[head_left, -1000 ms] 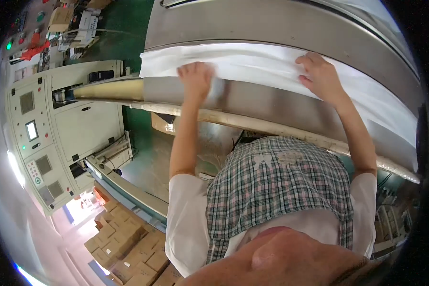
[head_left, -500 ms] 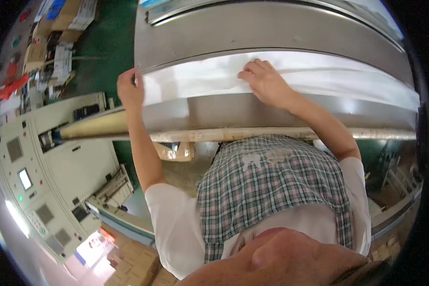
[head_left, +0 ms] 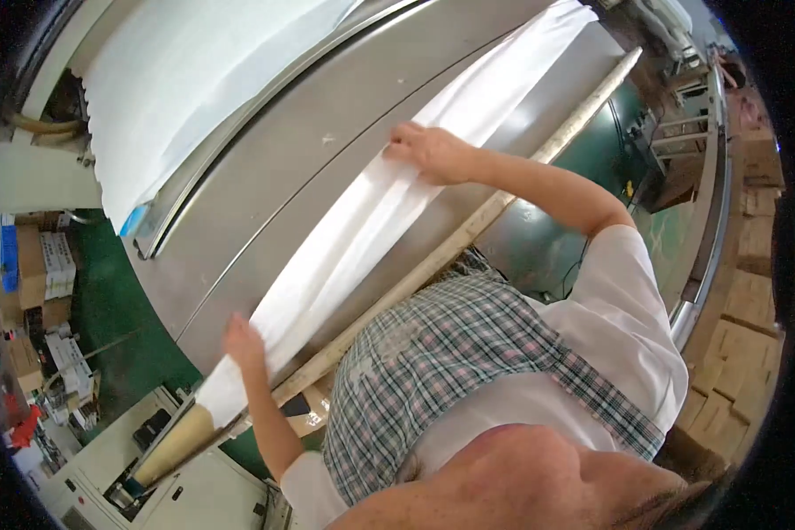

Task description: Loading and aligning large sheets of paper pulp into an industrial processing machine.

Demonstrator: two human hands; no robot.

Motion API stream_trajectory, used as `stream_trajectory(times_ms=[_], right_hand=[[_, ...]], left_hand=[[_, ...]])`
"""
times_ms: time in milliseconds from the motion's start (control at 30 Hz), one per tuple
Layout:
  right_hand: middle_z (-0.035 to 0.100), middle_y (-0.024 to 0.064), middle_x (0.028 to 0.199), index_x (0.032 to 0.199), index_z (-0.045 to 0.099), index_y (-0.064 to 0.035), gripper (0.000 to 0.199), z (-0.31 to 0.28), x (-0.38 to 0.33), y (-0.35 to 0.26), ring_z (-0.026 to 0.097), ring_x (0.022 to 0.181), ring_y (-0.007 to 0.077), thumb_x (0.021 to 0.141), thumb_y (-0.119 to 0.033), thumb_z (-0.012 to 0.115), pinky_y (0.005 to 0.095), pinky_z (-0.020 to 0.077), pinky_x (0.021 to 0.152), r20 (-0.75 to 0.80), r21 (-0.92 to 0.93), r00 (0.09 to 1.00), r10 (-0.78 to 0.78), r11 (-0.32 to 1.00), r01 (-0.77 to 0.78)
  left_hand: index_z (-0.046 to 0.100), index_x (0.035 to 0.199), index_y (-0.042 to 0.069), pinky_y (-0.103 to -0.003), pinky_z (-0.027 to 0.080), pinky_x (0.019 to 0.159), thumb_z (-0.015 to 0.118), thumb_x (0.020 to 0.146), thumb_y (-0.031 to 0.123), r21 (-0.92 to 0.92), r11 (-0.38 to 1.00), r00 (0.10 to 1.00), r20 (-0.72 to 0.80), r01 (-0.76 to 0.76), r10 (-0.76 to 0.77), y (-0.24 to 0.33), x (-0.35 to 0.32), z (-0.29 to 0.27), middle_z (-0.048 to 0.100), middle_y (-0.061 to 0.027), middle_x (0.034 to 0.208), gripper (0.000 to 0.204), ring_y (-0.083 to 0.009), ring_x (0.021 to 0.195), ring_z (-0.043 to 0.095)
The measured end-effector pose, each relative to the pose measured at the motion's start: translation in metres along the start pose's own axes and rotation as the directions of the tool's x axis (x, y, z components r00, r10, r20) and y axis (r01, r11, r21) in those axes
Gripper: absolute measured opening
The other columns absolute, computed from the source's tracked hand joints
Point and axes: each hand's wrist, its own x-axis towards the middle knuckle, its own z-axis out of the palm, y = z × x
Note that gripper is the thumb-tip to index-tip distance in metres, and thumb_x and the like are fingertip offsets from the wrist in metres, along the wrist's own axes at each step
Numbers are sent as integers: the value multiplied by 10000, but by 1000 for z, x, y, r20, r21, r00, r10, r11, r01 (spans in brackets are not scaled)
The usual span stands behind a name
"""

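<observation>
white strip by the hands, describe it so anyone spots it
Find the grey metal surface slanting across the picture. Along its near side runs the white strip, the right hand on it. Unlike the broad white sheet farther off, it is long and narrow.

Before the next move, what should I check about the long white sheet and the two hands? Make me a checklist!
1. Right hand at the white sheet: ok, its fingers are on it.
2. Left hand gripping the sheet: cannot tell, it is blurred.
3. Sheet smooth: not ok, long creases show.
4. Sheet's near left end reaching the yellow roller: ok.
</observation>
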Motion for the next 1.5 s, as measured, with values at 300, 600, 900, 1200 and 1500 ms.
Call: stream_trajectory(times_ms=[300, 600, 900, 1200, 1500], right_hand=[[419, 94, 1061, 1082, 457, -120, 562, -64, -57, 138, 500, 940, 271, 563, 24, 620, 353, 481, 700, -92, -151, 981, 173, 971, -185], [436, 99, 1120, 1106, 486, -144, 549, -96, -106, 273, 530, 938, 292, 595, 34, 576, 370, 482, 732, -217, -300, 901, 376, 853, -428], [576, 65, 945, 966, 583, -116, 253, -115, -236, 460, 561, 879, 279, 744, -235, 564, 352, 469, 712, -646, 60, 300, 702, 439, -897], [545, 168, 1118, 1096, 539, -29, 275, -124, -159, 370, 547, 1000, 226, 881, -181, 459, 298, 403, 869, -280, 376, 711, 645, 755, -537], [546, 161, 1114, 1178, 489, -105, 377, -65, -131, 453, 505, 1045, 307, 892, -319, 366, 405, 369, 897, -113, 309, 676, 728, 672, -673]], left_hand=[[555, 961, 32, -482, 426, 706, 396, 872, 237, 388, 642, 722, -96, 661, -685, 1, -6, -85, 565, -161, 925, 274, -350, 832, 535], [490, 1186, 196, -553, 285, 899, 265, 886, 489, 411, 682, 757, -31, 605, -653, 106, 24, -22, 426, -108, 1266, 476, -328, 1192, 334], [449, 1232, 237, -590, 240, 917, 252, 879, 521, 337, 661, 708, -23, 670, -706, 149, 40, -12, 328, -109, 1348, 495, -350, 1251, 236], [408, 1261, 258, -631, 191, 921, 224, 877, 533, 392, 628, 664, 57, 672, -745, 169, 54, -5, 290, -83, 1376, 507, -360, 1270, 198], [483, 1168, 127, -439, 440, 787, 300, 919, 300, 716, 661, 869, 161, 223, -468, 86, 33, 23, 519, -91, 1127, 354, -306, 1002, 486]])
